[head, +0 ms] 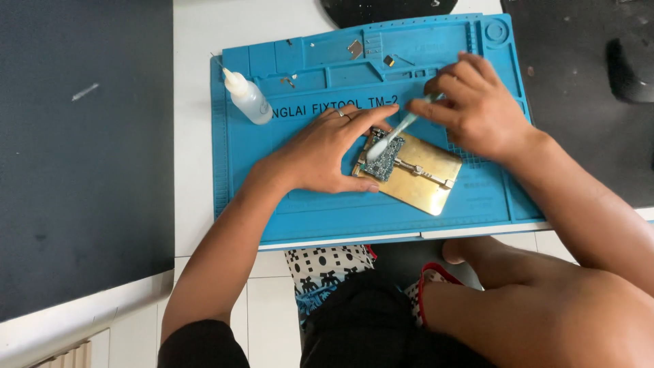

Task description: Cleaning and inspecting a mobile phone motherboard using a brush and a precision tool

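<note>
Small dark-green circuit board [385, 160] clamped at the left end of a flat brass-coloured metal holder plate [424, 178], mid blue silicone work mat [306, 211]. Left hand [320, 153] spread flat, fingers open, thumb and index bracketing the board's left edge. Right hand [477, 109] pinched shut on a pale translucent plastic brush [398, 129], bristles on the board. Clear squeeze bottle [246, 99] lying well off to the left. Plenty of bare mat near the front edge.

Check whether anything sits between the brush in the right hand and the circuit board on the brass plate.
Nothing visible does. The right hand holds the brush with its head already on the circuit board. The left hand rests beside the board, at the edge of the brass plate, not under the brush.
</note>
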